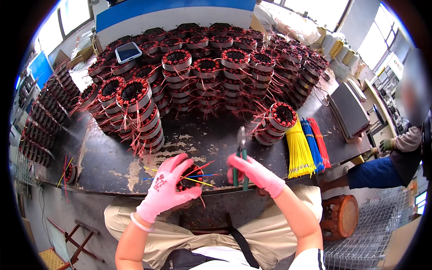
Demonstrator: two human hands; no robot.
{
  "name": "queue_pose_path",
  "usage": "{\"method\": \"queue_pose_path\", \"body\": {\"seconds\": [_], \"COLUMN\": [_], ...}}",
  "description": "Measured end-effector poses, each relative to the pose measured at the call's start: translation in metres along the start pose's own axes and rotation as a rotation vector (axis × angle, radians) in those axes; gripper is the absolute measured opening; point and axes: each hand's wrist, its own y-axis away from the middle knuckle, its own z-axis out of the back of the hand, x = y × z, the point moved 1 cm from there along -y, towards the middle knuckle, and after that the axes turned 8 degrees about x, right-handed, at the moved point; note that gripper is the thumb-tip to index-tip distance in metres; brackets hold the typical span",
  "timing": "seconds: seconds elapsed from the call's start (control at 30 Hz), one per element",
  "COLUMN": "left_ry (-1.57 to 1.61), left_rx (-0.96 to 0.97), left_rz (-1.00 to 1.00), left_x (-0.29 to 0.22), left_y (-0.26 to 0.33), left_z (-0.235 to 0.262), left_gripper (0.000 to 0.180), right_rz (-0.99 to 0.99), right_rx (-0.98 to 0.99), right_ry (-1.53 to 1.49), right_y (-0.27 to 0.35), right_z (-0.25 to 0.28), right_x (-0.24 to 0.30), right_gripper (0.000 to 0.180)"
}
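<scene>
At the table's front edge my left hand (167, 188), in a pink glove, grips a motor stator (192, 175). Its fingers and thumb spread around the ring and partly cover it. Yellow, blue and red wires stick out from this stator to both sides. To the right, my right hand (257, 173), gloved the same way, is closed on green-handled pliers (241, 143). Their metal jaws point away from me, apart from the stator. A short stack of stators (275, 122) with red windings stands beyond the right hand.
Tall stacks of stators (207, 67) fill the table's far half, with a phone-like device (128, 52) on top. Yellow wires (299, 153), blue wires (311, 146) and red wires (319, 143) lie bundled at right. A person (407, 139) is beyond a wooden stool (340, 216).
</scene>
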Motion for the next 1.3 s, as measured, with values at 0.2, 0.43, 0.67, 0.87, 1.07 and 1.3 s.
{"method": "queue_pose_path", "body": {"seconds": [0.2,0.43,0.67,0.87,1.07,1.3], "left_ry": [1.282,1.41,0.178,-0.252,-0.201,-0.161], "left_rx": [0.218,0.131,0.034,0.168,0.233,0.225], "left_rz": [0.128,0.187,0.0,0.003,-0.041,-0.068], "left_x": [-0.035,-0.043,-0.009,0.018,0.026,0.028], "left_y": [-0.021,-0.014,-0.006,-0.001,-0.01,-0.012], "left_z": [-0.024,-0.029,-0.004,-0.013,-0.001,-0.001], "left_gripper": [0.037,0.029,0.072,0.102,0.099,0.099], "right_rz": [-0.115,0.082,-0.124,-0.338,-0.348,-0.291], "right_rx": [0.524,0.572,0.212,0.281,0.302,0.234], "right_ry": [0.016,-0.447,-0.365,-0.314,-0.281,-0.155], "right_y": [0.026,0.041,0.066,0.038,0.025,0.023], "right_z": [-0.064,-0.065,-0.028,-0.002,-0.007,-0.016], "right_x": [0.014,-0.023,-0.029,-0.054,-0.051,-0.04], "right_gripper": [0.036,0.072,0.057,0.062,0.065,0.063]}}
